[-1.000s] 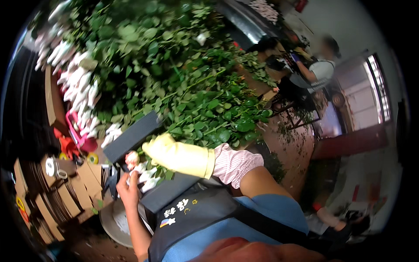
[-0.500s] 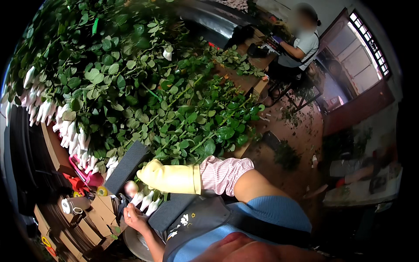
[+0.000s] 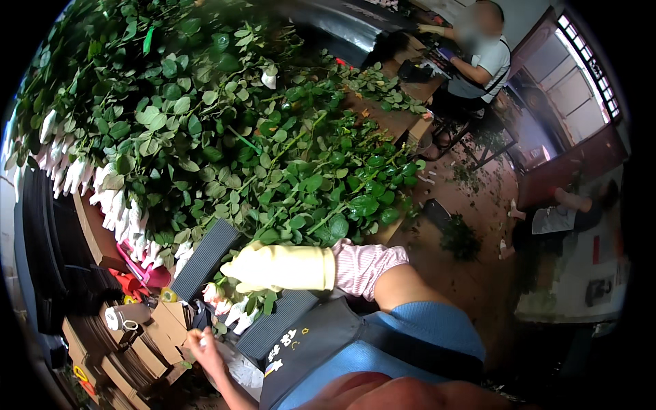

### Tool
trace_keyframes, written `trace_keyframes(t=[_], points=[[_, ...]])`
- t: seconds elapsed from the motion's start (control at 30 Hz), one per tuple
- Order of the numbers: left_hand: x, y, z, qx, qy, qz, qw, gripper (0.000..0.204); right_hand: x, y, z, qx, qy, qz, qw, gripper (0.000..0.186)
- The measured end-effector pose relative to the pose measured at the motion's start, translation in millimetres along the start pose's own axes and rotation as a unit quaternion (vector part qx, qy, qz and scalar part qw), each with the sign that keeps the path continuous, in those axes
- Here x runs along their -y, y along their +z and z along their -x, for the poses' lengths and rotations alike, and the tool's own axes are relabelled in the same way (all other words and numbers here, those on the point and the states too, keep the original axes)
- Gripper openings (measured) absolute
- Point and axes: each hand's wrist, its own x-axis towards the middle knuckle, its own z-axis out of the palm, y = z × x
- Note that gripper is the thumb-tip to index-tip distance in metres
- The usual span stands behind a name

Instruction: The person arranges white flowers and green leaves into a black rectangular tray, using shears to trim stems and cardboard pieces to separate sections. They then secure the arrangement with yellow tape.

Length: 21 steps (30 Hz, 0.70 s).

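My right hand (image 3: 263,266), in a yellow glove with a striped pink sleeve, is closed on leafy rose stems (image 3: 263,298). Under its fingertips are a pale pink rose (image 3: 215,294) and white-netted buds (image 3: 242,320), between two grey ribbed blocks (image 3: 203,258). My left hand (image 3: 201,343) is bare, below and left of the buds and apart from them, fingers curled round something small and pale that I cannot make out.
A mass of leafy stems (image 3: 184,116) with netted heads covers the bench. At left are cardboard pieces (image 3: 147,355), a lidded cup (image 3: 119,316) and pink scissors (image 3: 154,275). A co-worker (image 3: 478,75) works at upper right; another person (image 3: 564,219) is at the right.
The view has shifted. My left hand has moved down and away from the netted buds, and the pink rose shows more. The upper co-worker now has an arm stretched out to the left.
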Motion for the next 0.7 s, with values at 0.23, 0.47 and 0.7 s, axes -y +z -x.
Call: trace_keyframes(t=[0.23,0.47,0.7], points=[[-29.5,29.6,1.6,0.175,-0.024,-0.151,0.973,0.021,62.1,-82.1,63.8,0.027,-0.078,-0.092,0.992,0.02],[-30.5,43.4,3.6,0.203,-0.028,-0.139,0.969,0.021,12.3,2.1,61.7,-0.256,-0.253,0.07,0.93,0.024],[9.6,44.7,10.2,0.1,0.006,0.027,0.995,0.03,26.4,-1.2,53.7,-0.235,-0.23,0.134,0.935,0.026]])
